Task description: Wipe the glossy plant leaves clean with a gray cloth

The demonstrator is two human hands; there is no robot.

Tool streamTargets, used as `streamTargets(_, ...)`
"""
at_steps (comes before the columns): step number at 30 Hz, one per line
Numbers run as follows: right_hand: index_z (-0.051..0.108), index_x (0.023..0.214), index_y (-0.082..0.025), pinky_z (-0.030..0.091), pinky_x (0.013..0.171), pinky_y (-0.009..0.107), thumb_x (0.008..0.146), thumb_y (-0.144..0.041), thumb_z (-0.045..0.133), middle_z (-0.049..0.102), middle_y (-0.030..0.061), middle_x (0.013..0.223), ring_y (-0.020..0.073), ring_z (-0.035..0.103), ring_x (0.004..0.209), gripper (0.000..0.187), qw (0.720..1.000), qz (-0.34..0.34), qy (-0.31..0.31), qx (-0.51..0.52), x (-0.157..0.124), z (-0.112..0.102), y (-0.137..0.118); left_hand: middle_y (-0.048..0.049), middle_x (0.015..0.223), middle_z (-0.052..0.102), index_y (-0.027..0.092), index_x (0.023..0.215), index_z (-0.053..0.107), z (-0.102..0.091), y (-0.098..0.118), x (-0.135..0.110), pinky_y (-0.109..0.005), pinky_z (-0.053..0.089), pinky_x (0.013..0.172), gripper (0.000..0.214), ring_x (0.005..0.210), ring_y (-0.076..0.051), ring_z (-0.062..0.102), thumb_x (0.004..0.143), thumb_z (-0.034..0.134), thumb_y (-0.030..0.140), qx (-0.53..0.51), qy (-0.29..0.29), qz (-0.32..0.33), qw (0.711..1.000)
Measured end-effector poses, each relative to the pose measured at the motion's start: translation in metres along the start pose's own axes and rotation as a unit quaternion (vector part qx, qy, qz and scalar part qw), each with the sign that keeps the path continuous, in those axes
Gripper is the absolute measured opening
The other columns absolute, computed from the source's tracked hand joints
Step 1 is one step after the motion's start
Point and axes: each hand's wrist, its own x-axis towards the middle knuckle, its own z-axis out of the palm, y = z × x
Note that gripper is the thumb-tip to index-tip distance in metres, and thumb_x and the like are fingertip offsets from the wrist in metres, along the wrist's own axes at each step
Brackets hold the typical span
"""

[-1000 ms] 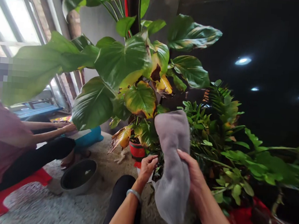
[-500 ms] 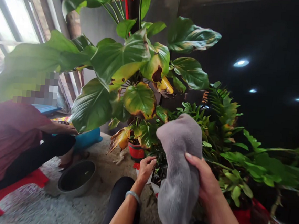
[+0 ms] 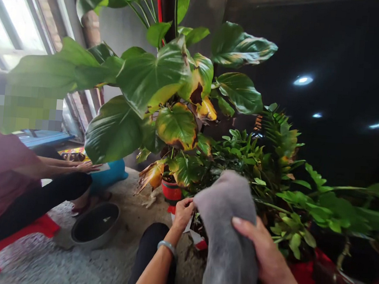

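My right hand (image 3: 260, 246) grips a soft grey plush cloth (image 3: 229, 237), its thumb lying across the front. The cloth hangs down in a long fold past the lower edge of the view. Beside its left edge, my left hand (image 3: 184, 213) is closed in a pinch, fingertips at or very near the cloth. What those fingertips hold, if anything, is too small to tell. Behind the hands stands a large leafy potted plant (image 3: 153, 75) with some yellow and brown leaves, in a red pot (image 3: 171, 192).
Low green plants (image 3: 329, 205) spread out to the right before a dark glossy wall (image 3: 347, 49). On the left, a person (image 3: 6, 180) sits on a red stool (image 3: 18, 238). A dark basin (image 3: 95, 226) rests on the concrete floor near a blue object (image 3: 110, 175).
The grey cloth has come down and tilted left at its top, in my right hand. My left fingertips and the cloth's edge are closer together. The seated person's arms have shifted.
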Motion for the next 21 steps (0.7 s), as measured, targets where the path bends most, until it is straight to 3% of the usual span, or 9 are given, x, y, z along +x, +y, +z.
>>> streamTargets(2,0.067,0.074,-0.018,0.051,0.049,0.033,0.042,-0.030,0.083,0.071,0.0023,0.053,0.0209,0.062,0.043,0.038,0.999,-0.022,0.025,0.040,0.012,0.003,-0.016,0.0026,0.047,0.056,0.013,0.061,0.071,0.000,0.001,-0.002,-0.022,0.034,0.042,0.018,0.042,-0.009,0.043,0.052,0.069,0.028,-0.002,-0.001,0.004,1.000)
streamTargets(4,0.067,0.069,-0.017,0.052,0.049,0.034,0.043,-0.030,0.081,0.070,0.0039,0.051,0.0214,0.062,0.042,0.032,0.996,0.030,0.052,0.064,0.022,0.001,-0.012,0.0024,0.048,0.057,0.013,0.063,0.072,0.000,0.001,-0.002,-0.021,0.034,0.042,0.020,0.043,-0.010,0.045,0.052,0.069,0.030,-0.003,0.003,0.007,1.000)
streamTargets(8,0.065,0.062,-0.017,0.053,0.053,0.037,0.046,-0.035,0.080,0.068,0.0046,0.048,0.0251,0.065,0.047,0.028,0.986,0.149,0.069,0.018,0.017,-0.016,0.040,0.0025,0.047,0.057,0.014,0.062,0.071,-0.002,-0.003,0.001,-0.021,0.034,0.042,0.019,0.043,-0.010,0.045,0.053,0.069,0.031,0.002,0.009,0.015,1.000)
streamTargets(11,0.066,0.067,-0.018,0.053,0.055,0.034,0.045,-0.033,0.084,0.070,0.0019,0.053,0.0252,0.068,0.054,0.032,0.989,0.126,0.063,-0.038,-0.002,-0.025,0.061,0.0025,0.046,0.057,0.015,0.059,0.071,-0.002,-0.007,0.004,-0.021,0.036,0.044,0.016,0.044,-0.010,0.046,0.053,0.068,0.029,0.007,0.009,0.020,1.000)
streamTargets(13,0.067,0.072,-0.018,0.052,0.050,0.033,0.042,-0.030,0.086,0.071,0.0012,0.054,0.0243,0.067,0.051,0.037,0.994,0.083,0.063,-0.032,-0.010,-0.025,0.046,0.0021,0.047,0.058,0.015,0.060,0.072,-0.002,-0.008,0.004,-0.022,0.038,0.046,0.017,0.045,-0.011,0.047,0.052,0.068,0.030,0.009,0.007,0.022,1.000)
streamTargets(15,0.068,0.073,-0.018,0.052,0.048,0.033,0.038,-0.026,0.085,0.071,0.0005,0.053,0.0228,0.064,0.046,0.039,0.995,0.011,0.096,0.026,-0.009,-0.022,0.013,0.0018,0.049,0.058,0.015,0.060,0.071,-0.001,-0.007,0.003,-0.022,0.037,0.046,0.019,0.047,-0.011,0.047,0.052,0.068,0.031,0.010,0.005,0.027,1.000)
streamTargets(18,0.069,0.071,-0.021,0.057,0.057,0.033,0.043,-0.019,0.078,0.074,-0.0021,0.058,0.0192,0.065,0.045,0.029,0.966,-0.119,0.167,0.154,0.008,-0.019,-0.037,0.0024,0.050,0.057,0.015,0.060,0.070,0.001,-0.005,0.001,-0.022,0.036,0.045,0.021,0.047,-0.011,0.046,0.050,0.068,0.034,0.009,0.006,0.031,0.999)
streamTargets(20,0.070,0.068,-0.022,0.059,0.063,0.033,0.050,-0.017,0.073,0.074,-0.0031,0.058,0.0182,0.066,0.045,0.019,0.953,-0.126,0.175,0.213,0.022,-0.021,-0.048,0.0034,0.048,0.055,0.016,0.060,0.069,0.002,-0.005,0.000,-0.022,0.034,0.043,0.023,0.045,-0.010,0.044,0.050,0.068,0.036,0.006,0.007,0.030,1.000)
streamTargets(21,0.069,0.065,-0.022,0.059,0.065,0.035,0.051,-0.017,0.072,0.073,-0.0025,0.055,0.0193,0.066,0.047,0.015,0.956,-0.090,0.167,0.226,0.027,-0.023,-0.044,0.0036,0.048,0.055,0.016,0.059,0.069,0.003,-0.005,0.000,-0.022,0.034,0.043,0.023,0.045,-0.010,0.043,0.050,0.068,0.036,0.004,0.007,0.030,1.000)
